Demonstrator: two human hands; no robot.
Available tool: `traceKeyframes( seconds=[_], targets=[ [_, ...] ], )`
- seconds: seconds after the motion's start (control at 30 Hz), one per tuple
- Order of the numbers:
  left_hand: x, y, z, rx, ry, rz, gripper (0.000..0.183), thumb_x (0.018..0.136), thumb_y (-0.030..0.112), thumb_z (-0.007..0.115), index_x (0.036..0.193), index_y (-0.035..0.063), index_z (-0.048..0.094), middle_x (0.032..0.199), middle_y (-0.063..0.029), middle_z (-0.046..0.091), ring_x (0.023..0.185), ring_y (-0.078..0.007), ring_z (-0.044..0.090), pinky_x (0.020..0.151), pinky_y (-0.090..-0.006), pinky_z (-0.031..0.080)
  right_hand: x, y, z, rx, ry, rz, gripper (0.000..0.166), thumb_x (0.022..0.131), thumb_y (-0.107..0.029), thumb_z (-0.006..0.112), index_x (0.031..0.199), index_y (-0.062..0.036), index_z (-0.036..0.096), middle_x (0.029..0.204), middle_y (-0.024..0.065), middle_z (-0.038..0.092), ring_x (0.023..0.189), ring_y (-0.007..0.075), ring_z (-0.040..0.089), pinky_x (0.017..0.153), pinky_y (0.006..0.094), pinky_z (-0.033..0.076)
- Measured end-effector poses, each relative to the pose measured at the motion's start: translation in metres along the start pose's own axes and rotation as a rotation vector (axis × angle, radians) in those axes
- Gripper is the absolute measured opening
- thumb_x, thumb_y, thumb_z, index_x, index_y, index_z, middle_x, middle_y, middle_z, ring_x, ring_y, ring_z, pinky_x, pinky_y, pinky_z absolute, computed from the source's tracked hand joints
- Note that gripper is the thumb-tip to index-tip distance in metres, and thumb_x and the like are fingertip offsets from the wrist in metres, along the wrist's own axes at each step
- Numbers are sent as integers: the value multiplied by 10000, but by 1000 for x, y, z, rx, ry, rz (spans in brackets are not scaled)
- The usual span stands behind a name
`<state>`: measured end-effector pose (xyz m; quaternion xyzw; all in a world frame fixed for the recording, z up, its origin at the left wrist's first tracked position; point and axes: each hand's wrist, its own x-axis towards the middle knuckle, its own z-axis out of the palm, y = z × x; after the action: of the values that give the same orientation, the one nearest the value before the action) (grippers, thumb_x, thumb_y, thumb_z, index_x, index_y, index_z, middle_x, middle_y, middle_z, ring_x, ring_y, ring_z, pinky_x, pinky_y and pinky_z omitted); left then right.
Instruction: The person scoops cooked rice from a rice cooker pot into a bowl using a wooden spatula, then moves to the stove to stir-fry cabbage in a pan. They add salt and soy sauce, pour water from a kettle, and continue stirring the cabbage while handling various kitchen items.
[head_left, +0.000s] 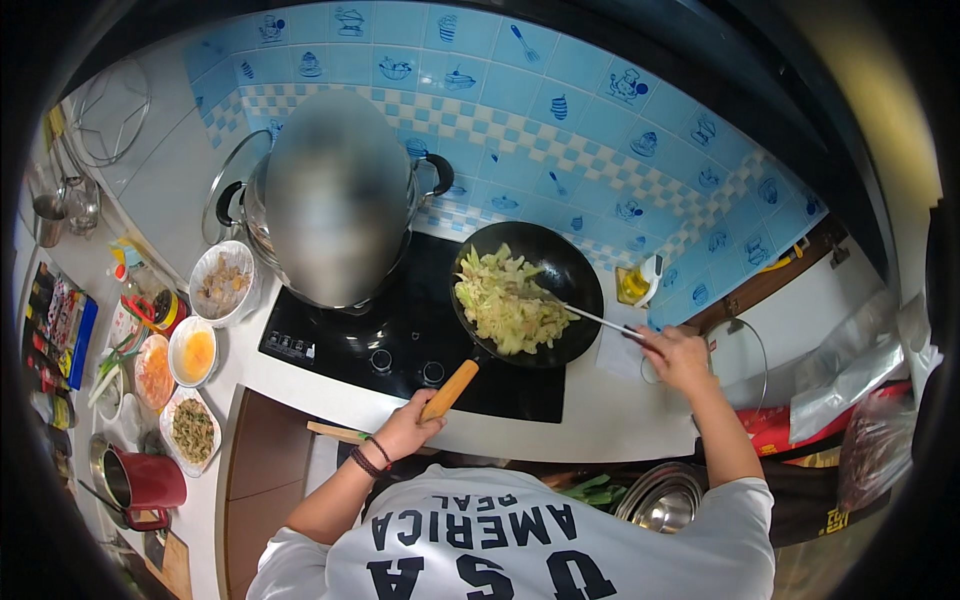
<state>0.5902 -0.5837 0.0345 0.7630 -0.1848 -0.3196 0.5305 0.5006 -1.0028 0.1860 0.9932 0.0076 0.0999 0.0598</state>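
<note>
My left hand (411, 426) is closed around the wooden handle (450, 390) of a black wok (574, 270), which sits on the right part of a black glass cooktop (405, 360). Chopped, pale green cabbage-like vegetables (499, 300) lie in the wok, mostly in its left and lower part. My right hand (675, 356) grips the dark handle of a metal spatula (600, 319) from the right; its head is hidden among the vegetables. On the cooktop's left part stands a large steel pot (259, 225) with black side handles, its middle covered by a blurred patch.
Left of the cooktop are a bowl of brownish food pieces (221, 281), a bowl of yellow liquid (196, 356), a dish of chopped meat-like food (193, 429) and a red pot (157, 480). An oil bottle (636, 283) and a glass lid (739, 360) are at right; nested steel bowls (664, 502) sit below.
</note>
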Motion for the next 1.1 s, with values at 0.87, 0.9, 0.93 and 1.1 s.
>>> traceKeyframes(
  seconds=[0.87, 0.9, 0.93, 1.1],
  targets=[
    [-5, 6, 8, -18, 2, -50, 485, 861, 202, 617, 1271, 81, 387, 745, -71, 543, 631, -159, 512, 560, -268, 416, 70, -28, 5, -63, -78, -354, 454, 759, -145, 634, 1187, -288, 587, 770, 71, 517, 641, 268, 574, 529, 391, 457],
    [-3, 7, 8, -3, -8, -61, 492, 855, 222, 623, 1263, 66, 396, 830, -137, 587, 750, -238, 573, 666, -308, 454, 51, -35, -1, -119, -46, -347, 452, 764, -141, 627, 1187, -293, 585, 769, 71, 508, 637, 265, 573, 518, 383, 459],
    [-3, 5, 8, 8, -10, -75, 501, 849, 242, 628, 1255, 52, 405, 914, -202, 632, 870, -316, 635, 772, -349, 491, 34, -40, -5, -124, -50, -314, 453, 763, -136, 624, 1188, -290, 585, 761, 71, 496, 627, 262, 571, 516, 380, 462],
    [-1, 1, 9, 37, -15, -45, 519, 848, 256, 620, 1264, 51, 386, 944, -230, 630, 905, -366, 625, 784, -379, 492, -38, -49, -34, -128, -106, -106, 469, 760, -118, 618, 1198, -281, 579, 768, 70, 478, 566, 256, 554, 528, 384, 480]
  ],
)
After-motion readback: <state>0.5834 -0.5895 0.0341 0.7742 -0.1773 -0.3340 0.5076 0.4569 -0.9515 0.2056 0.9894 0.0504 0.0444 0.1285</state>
